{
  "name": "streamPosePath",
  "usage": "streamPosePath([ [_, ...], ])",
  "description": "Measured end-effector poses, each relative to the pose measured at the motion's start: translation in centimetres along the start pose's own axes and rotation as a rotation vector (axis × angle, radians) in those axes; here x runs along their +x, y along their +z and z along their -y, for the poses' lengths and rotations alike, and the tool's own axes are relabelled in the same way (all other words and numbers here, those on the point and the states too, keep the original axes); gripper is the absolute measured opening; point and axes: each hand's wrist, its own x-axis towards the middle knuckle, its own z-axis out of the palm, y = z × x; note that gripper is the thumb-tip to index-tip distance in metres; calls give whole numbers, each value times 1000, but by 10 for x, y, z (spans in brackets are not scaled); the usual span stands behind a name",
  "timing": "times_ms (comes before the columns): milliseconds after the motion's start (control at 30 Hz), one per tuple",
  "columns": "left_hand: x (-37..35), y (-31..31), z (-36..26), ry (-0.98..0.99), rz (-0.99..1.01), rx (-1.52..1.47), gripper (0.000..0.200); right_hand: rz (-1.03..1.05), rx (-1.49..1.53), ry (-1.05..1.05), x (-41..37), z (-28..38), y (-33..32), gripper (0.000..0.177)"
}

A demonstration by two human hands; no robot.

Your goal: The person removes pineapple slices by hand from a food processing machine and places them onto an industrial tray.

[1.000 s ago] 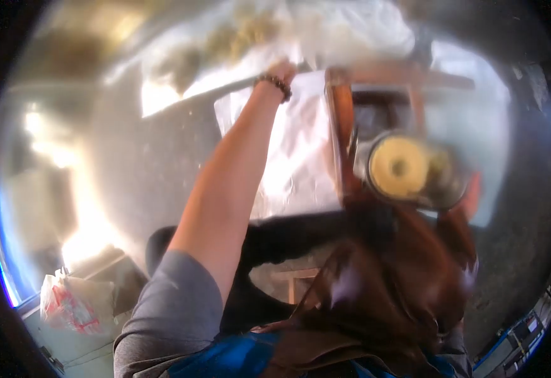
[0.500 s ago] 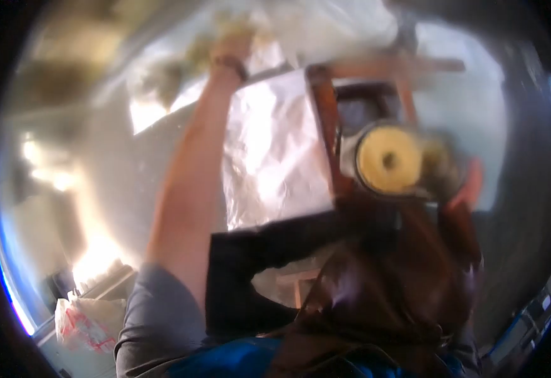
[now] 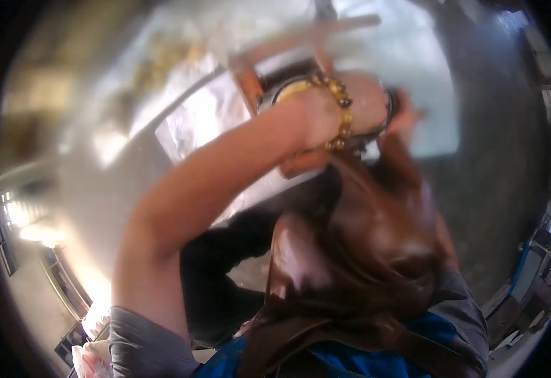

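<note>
A round yellow disc (image 3: 293,90) with a dark rim sits on a reddish-brown frame (image 3: 248,88), mostly covered by my left forearm. My left hand (image 3: 367,104) reaches across to the disc's right side, a beaded bracelet (image 3: 344,120) round its wrist. Its fingers are hidden, so what it grips does not show. Just to the right is my right hand (image 3: 402,116), blurred, beside a dark curved edge. I cannot make out whether it holds anything. A shiny silvery sheet (image 3: 209,120) lies left of the frame, partly behind my forearm.
A brown apron (image 3: 357,252) hangs over my lap, close to the frame. Blurred yellowish items (image 3: 165,66) lie at the upper left. A white and red plastic bag (image 3: 91,360) is at the lower left, and a blue-edged rack (image 3: 533,271) stands at the right.
My left hand has swung from the upper left across to the right side of the yellow disc. The view has turned, and frame and sheet appear further up and left.
</note>
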Motion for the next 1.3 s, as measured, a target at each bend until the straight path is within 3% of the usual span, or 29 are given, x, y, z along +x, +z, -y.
streamPosePath([
  [67, 19, 17, 3, -61, 247, -27, 17, 99, -27, 12, -7, 4, 0, 24],
  [100, 26, 23, 4, -83, 330, -31, 18, 50, -13, 12, 0, 1, -3, 25],
  [167, 30, 25, 2, -39, 457, 215, 21, 49, 34, 66, -4, 2, 1, 27],
  [267, 29, 36, 3, -12, 403, 275, 24, 75, 57, 150, -10, 5, 4, 29],
  [333, 41, 34, 5, -11, 477, 335, 26, 99, 26, 183, -6, 13, 7, 30],
  [500, 49, 38, 0, -37, 517, 409, 25, 105, 5, 76, 7, 7, -3, 28],
  [933, 61, 36, -5, -81, 626, 416, 25, 53, 104, 114, 0, 10, 6, 26],
  [1000, 52, 41, 0, -63, 605, 475, 23, 28, 22, 5, -18, 15, 18, 26],
  [1033, 44, 40, 4, 11, 486, 449, 23, 44, -56, -34, -13, 14, 13, 26],
  [1067, 38, 39, 7, 86, 368, 421, 22, 46, -52, -29, -14, 15, 12, 26],
  [1100, 40, 48, 9, 98, 387, 400, 21, 42, -49, 5, -17, 17, 12, 26],
  [1167, 53, 124, 33, -22, 321, 392, 21, -42, -32, -1, -18, 11, 20, 28],
  [1300, 45, 65, 20, -74, 440, 441, 21, 60, 137, 138, -1, 3, 14, 28],
])
